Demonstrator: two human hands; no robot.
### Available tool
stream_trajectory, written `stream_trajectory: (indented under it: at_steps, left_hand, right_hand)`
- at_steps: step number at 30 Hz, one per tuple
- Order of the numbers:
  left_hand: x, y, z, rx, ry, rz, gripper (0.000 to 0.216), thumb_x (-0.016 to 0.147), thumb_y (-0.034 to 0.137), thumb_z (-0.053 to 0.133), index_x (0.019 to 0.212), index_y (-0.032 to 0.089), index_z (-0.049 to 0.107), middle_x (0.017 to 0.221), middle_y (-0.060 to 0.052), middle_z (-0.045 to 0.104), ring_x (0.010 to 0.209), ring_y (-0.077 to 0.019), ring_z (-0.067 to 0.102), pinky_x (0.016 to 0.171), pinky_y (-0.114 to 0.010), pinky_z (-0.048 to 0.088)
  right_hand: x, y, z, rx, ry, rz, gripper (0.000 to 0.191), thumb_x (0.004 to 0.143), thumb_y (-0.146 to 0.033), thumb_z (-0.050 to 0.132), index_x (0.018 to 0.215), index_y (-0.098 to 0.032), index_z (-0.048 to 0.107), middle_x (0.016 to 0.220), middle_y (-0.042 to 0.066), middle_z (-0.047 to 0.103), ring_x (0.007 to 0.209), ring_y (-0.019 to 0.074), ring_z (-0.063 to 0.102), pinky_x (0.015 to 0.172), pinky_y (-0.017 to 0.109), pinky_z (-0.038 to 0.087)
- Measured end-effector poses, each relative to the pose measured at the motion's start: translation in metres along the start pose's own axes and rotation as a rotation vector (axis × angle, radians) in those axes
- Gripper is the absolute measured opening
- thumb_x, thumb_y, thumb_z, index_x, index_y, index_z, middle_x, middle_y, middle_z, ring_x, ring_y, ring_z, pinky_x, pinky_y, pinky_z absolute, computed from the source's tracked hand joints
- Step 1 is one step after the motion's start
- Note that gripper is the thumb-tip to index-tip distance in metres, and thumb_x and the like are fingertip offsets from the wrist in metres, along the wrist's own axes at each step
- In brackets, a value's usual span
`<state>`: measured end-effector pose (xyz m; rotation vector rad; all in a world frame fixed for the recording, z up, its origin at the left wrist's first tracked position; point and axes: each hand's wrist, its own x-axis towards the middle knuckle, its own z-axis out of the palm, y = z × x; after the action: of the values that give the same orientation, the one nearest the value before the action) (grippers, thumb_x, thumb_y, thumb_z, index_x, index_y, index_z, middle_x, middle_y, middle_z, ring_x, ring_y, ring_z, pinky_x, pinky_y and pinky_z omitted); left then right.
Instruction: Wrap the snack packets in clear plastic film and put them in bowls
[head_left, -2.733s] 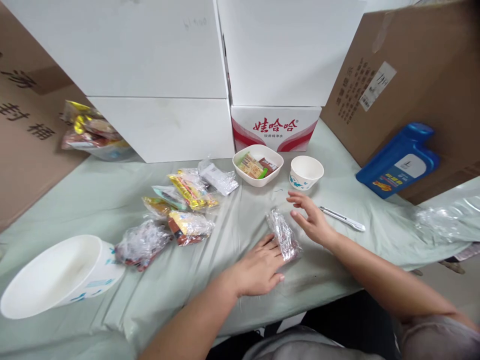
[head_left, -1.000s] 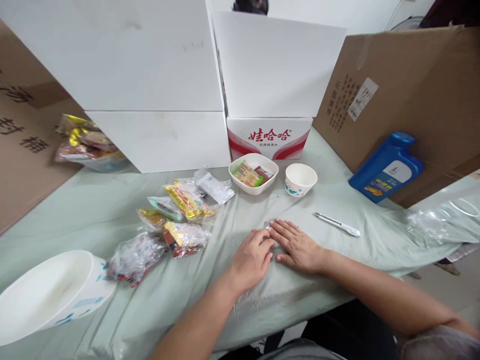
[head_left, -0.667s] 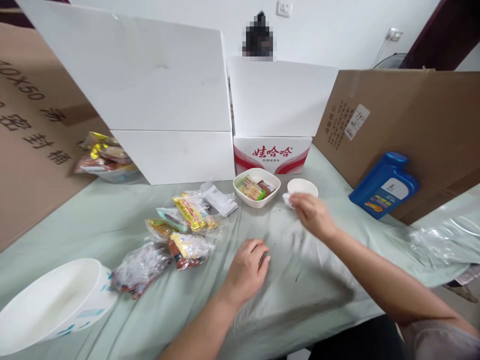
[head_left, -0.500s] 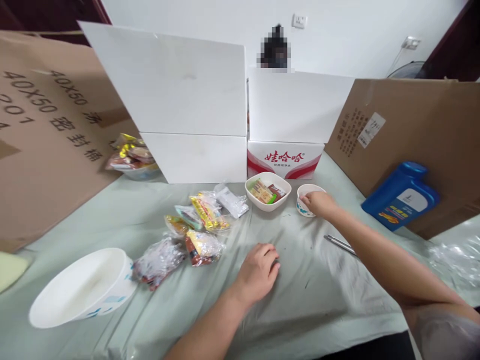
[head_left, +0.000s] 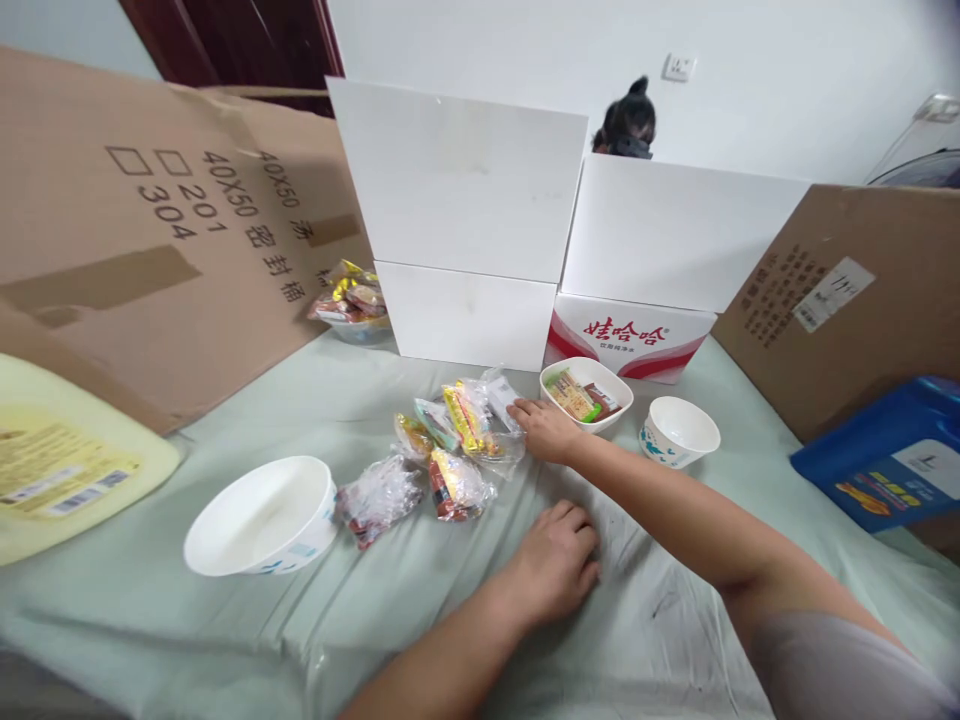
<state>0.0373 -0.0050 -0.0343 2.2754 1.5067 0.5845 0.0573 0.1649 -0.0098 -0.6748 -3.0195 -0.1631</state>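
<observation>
Slanting from far left to near right on the green-draped desk (head_left: 300, 640), the clear plastic packet with pale contents (head_left: 501, 396) lies just left of the nearer, bare right hand (head_left: 551, 432), whose fingertips seemingly touch it, grip apart or clamped I cannot tell.

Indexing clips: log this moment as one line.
Right hand: on clear-and-white plastic packet; left hand: curled on pale-green cloth; squarish white bowl: near right hand
</observation>
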Motion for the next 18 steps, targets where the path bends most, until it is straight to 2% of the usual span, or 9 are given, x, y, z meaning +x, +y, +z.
stream_trajectory:
  at_steps: [4,8,10,13,15,18]
  left_hand:
    - [0.002,-0.003,-0.003,-0.010,0.002,-0.011,0.014,0.085,0.025,0.064,0.096,0.018,0.067,0.104,-0.008,0.066,0.102,-0.0242,0.058,0.090,-0.038,0.050]
    - [0.003,-0.006,-0.005,-0.009,0.103,-0.067,0.010,0.085,0.021,0.063,0.094,0.018,0.066,0.102,-0.008,0.067,0.101,-0.0244,0.059,0.091,-0.039,0.049]
    - [0.003,-0.010,-0.006,0.016,0.190,-0.164,0.006,0.086,0.017,0.058,0.086,0.018,0.064,0.094,-0.007,0.067,0.096,-0.0246,0.059,0.088,-0.040,0.050]
    - [0.003,-0.019,-0.005,0.084,0.351,-0.325,0.011,0.083,0.010,0.052,0.078,0.019,0.056,0.085,-0.007,0.062,0.089,-0.0252,0.059,0.083,-0.041,0.050]
    - [0.003,-0.023,-0.001,0.112,0.470,-0.378,0.012,0.078,0.008,0.052,0.081,0.019,0.051,0.085,-0.007,0.059,0.088,-0.0262,0.059,0.081,-0.043,0.050]
    - [0.004,-0.025,0.008,0.089,0.649,-0.366,0.019,0.077,0.014,0.057,0.092,0.020,0.045,0.091,-0.008,0.054,0.093,-0.0283,0.057,0.082,-0.047,0.051]
  right_hand:
    - [0.007,0.000,0.006,-0.026,-0.013,-0.026,0.049,0.088,-0.009,0.048,0.136,-0.004,0.049,0.140,0.024,0.051,0.124,0.0298,0.054,0.099,0.042,0.046]
    - [-0.018,0.003,0.000,-0.029,-0.024,-0.077,0.036,0.092,-0.009,0.043,0.125,-0.006,0.058,0.134,0.022,0.057,0.122,0.0262,0.057,0.098,0.039,0.047]
    - [-0.044,0.006,-0.003,-0.021,-0.031,-0.093,0.034,0.092,-0.010,0.044,0.121,-0.009,0.061,0.131,0.018,0.061,0.119,0.0240,0.060,0.098,0.038,0.048]
    - [-0.101,0.014,-0.003,0.010,-0.024,-0.126,0.034,0.091,-0.009,0.046,0.120,-0.011,0.062,0.129,0.015,0.063,0.118,0.0231,0.061,0.096,0.038,0.050]
    - [-0.147,0.020,0.001,0.071,0.069,-0.190,0.034,0.091,-0.009,0.043,0.117,-0.013,0.064,0.127,0.015,0.065,0.119,0.0242,0.060,0.095,0.042,0.051]
    - [-0.208,0.024,0.008,0.125,0.119,-0.220,0.032,0.092,-0.008,0.040,0.109,-0.015,0.067,0.129,0.015,0.064,0.126,0.0245,0.055,0.096,0.044,0.051]
